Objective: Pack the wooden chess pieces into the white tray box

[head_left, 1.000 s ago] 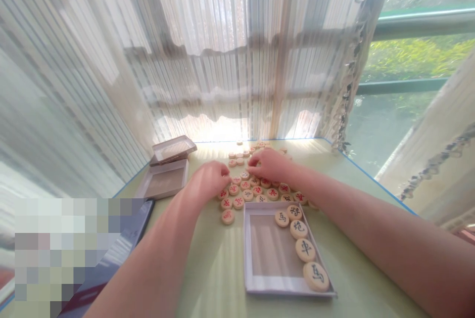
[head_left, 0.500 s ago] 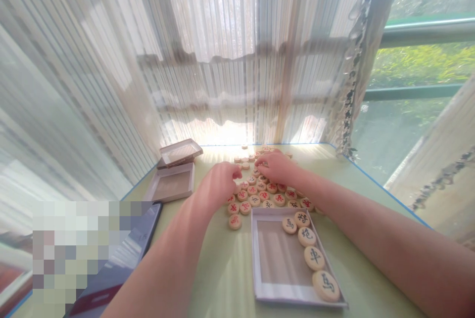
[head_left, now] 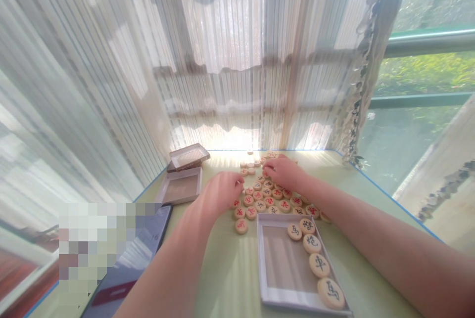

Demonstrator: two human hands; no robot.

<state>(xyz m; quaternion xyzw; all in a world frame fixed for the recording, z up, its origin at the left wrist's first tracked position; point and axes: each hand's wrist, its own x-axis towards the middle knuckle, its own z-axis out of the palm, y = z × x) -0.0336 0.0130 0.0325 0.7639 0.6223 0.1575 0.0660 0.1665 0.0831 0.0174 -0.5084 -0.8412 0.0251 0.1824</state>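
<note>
Head cam: left hand [head_left: 221,192] & right hand [head_left: 285,172] both rest curled on the pile of xiangqi pieces [head_left: 267,200] mid-counter [head_left: 222,273]. Can't tell if either's actually pinching one. White tray [head_left: 276,263] w/ five black-marked pieces sits just beside the pile, on the person's side.

Left hand [head_left: 221,192], right hand [head_left: 285,172] amid chess discs [head_left: 267,200] (tray [head_left: 277,264] near)

A sheer striped curtain [head_left: 230,36] fills the upper frame. At upper right is a window [head_left: 426,75] with green foliage beyond. On the pale green bench [head_left: 226,278], left of centre, lies an empty shallow box [head_left: 180,189], with a second box [head_left: 189,156] just behind it. A dark flat device [head_left: 129,268] lies at lower left.
</note>
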